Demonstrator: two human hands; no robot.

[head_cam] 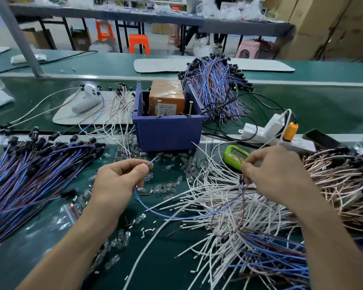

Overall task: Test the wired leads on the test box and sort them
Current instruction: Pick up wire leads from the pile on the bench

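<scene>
Left hand: pinches tip of blue lead, near box. Right hand: pinches its black end, over white wires.

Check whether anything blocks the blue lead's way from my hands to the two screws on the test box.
Nothing visible does. The blue lead, pinched by the left hand and right hand, is held before the test box; its two screws stand exposed on the near rim.
</scene>
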